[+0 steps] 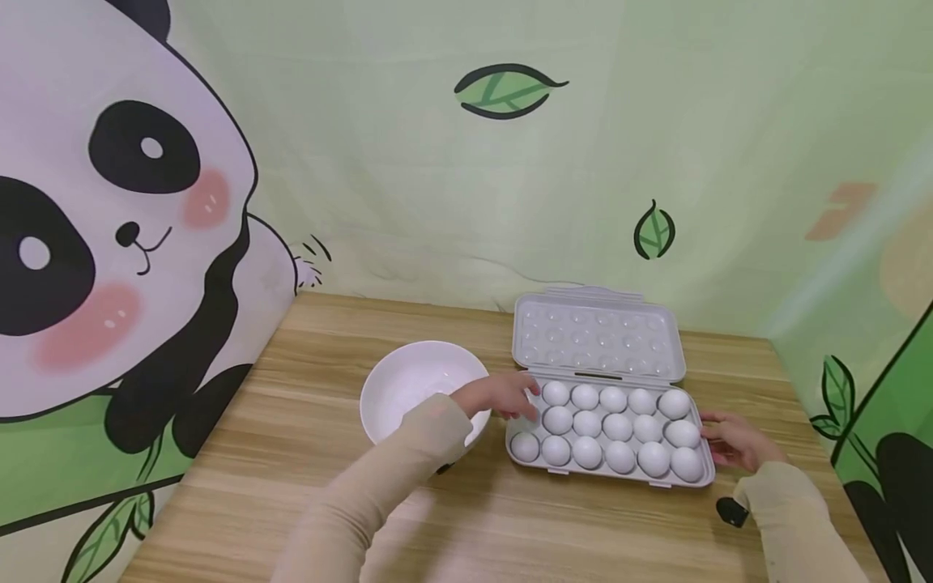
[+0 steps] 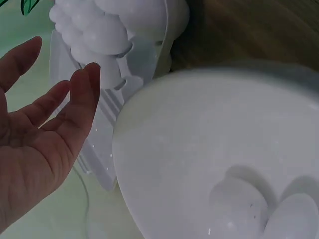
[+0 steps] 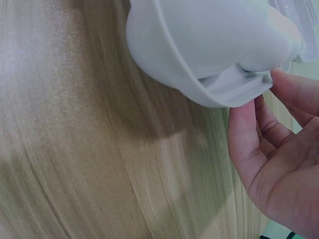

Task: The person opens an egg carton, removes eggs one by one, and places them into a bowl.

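A white plastic egg box (image 1: pixel 610 478) lies with its lid (image 1: pixel 598 328) folded back, and several white eggs (image 1: pixel 618 427) sit in its rows. My left hand (image 1: pixel 503 394) hovers over the left end of the box, fingers loosely bent and nothing in them. In the left wrist view this hand (image 2: pixel 50 119) is beside the white bowl (image 2: pixel 164 124), where two eggs (image 2: pixel 237 209) show. At the right end of the box, my right hand (image 1: pixel 738 441) grips the rim. The right wrist view has the thumb (image 3: pixel 296 92) at the rim and fingers against the outer wall.
The bowl (image 1: pixel 386 380) stands left of the egg box on a wood-grain table (image 1: pixel 291 405). Behind the table hangs a green cloth with a panda (image 1: pixel 146 227) and leaves. A small black object (image 1: pixel 731 512) is by the right wrist.
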{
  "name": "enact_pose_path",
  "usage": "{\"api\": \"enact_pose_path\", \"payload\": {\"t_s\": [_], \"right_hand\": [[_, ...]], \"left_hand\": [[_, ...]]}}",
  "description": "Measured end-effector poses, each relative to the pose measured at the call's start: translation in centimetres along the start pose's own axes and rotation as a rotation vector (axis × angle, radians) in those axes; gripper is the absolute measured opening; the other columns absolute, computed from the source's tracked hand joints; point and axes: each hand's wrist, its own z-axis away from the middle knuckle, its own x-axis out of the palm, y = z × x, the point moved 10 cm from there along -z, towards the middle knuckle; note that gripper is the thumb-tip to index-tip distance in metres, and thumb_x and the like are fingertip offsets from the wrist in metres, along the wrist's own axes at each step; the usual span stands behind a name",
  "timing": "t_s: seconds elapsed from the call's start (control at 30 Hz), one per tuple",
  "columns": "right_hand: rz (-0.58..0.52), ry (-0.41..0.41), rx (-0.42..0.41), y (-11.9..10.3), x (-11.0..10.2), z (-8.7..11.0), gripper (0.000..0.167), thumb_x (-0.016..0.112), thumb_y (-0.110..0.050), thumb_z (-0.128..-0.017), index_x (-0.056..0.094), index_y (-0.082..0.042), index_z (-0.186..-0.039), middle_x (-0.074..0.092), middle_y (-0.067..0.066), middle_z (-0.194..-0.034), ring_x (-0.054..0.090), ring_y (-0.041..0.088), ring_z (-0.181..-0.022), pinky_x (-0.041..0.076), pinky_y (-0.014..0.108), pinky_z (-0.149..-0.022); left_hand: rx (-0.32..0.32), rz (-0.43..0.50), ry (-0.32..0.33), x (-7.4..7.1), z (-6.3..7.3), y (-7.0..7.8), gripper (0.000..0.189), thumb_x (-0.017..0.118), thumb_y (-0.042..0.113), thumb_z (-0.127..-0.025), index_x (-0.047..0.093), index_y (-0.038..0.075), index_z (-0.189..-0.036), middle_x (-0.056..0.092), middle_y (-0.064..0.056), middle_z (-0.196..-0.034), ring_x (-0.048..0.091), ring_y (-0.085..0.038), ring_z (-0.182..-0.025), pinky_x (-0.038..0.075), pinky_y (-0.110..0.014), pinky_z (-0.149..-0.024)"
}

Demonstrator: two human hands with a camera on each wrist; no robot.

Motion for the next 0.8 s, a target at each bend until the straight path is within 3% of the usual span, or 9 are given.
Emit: {"api": "enact_pose_path", "payload": {"t_s": [0.13, 0.27, 0.33, 0.47, 0.6, 0.8], "right_hand": [[-0.007, -0.006, -0.007, -0.1, 0.1, 0.1, 0.063, 0.050, -0.009, -0.086, 0.011, 0.004, -0.133, 0.056, -0.006, -0.074, 0.054, 0.009, -0.069, 0.048, 0.025, -0.063], [-0.019, -0.012, -0.013, 0.0, 0.2, 0.1, 0.063, 0.051, -0.009, -0.085, 0.011, 0.005, -0.132, 0.056, -0.006, -0.073, 0.054, 0.009, -0.068, 0.048, 0.025, -0.062], [-0.023, -0.015, -0.016, 0.0, 0.2, 0.0, 0.063, 0.051, -0.009, -0.085, 0.011, 0.005, -0.132, 0.056, -0.006, -0.072, 0.054, 0.009, -0.067, 0.048, 0.024, -0.062], [-0.027, -0.018, -0.023, 0.0, 0.2, 0.0, 0.064, 0.052, -0.009, -0.084, 0.012, 0.005, -0.131, 0.056, -0.005, -0.072, 0.054, 0.010, -0.067, 0.048, 0.024, -0.062], [-0.026, -0.017, -0.028, -0.1, 0.2, 0.0, 0.063, 0.052, -0.008, -0.084, 0.012, 0.006, -0.131, 0.056, -0.005, -0.073, 0.054, 0.010, -0.067, 0.048, 0.025, -0.062], [-0.019, -0.020, -0.024, -0.3, 0.3, 0.3, 0.062, 0.050, -0.008, -0.085, 0.010, 0.005, -0.132, 0.056, -0.006, -0.073, 0.054, 0.010, -0.068, 0.047, 0.025, -0.063]], "left_hand": [[-0.057, -0.196, 0.057, 0.6, 3.1, 2.7, 0.044, 0.067, 0.019, -0.073, 0.052, 0.007, -0.114, 0.056, -0.006, -0.093, 0.053, -0.014, -0.065, 0.047, -0.025, -0.055], [-0.069, -0.451, 0.107, 1.5, 3.7, 3.3, 0.041, 0.068, 0.026, -0.072, 0.057, 0.010, -0.108, 0.060, -0.002, -0.098, 0.056, -0.014, -0.075, 0.045, -0.023, -0.063], [-0.065, -0.525, 0.122, 2.0, 3.6, 3.3, 0.037, 0.069, 0.028, -0.070, 0.059, 0.011, -0.102, 0.062, -0.001, -0.096, 0.055, -0.014, -0.079, 0.043, -0.023, -0.066], [-0.068, -0.611, 0.160, 2.7, 3.2, 3.1, 0.027, 0.070, 0.027, -0.065, 0.060, 0.012, -0.085, 0.060, 0.000, -0.084, 0.051, -0.014, -0.072, 0.042, -0.026, -0.060], [-0.115, -0.662, 0.198, 2.9, 3.3, 3.2, 0.022, 0.070, 0.027, -0.064, 0.058, 0.012, -0.074, 0.056, 0.001, -0.075, 0.047, -0.013, -0.063, 0.042, -0.029, -0.052], [-0.158, -0.754, 0.239, 3.3, 3.0, 3.2, 0.025, 0.071, 0.031, -0.062, 0.061, 0.013, -0.076, 0.056, 0.001, -0.075, 0.053, -0.014, -0.067, 0.045, -0.031, -0.052]]}}
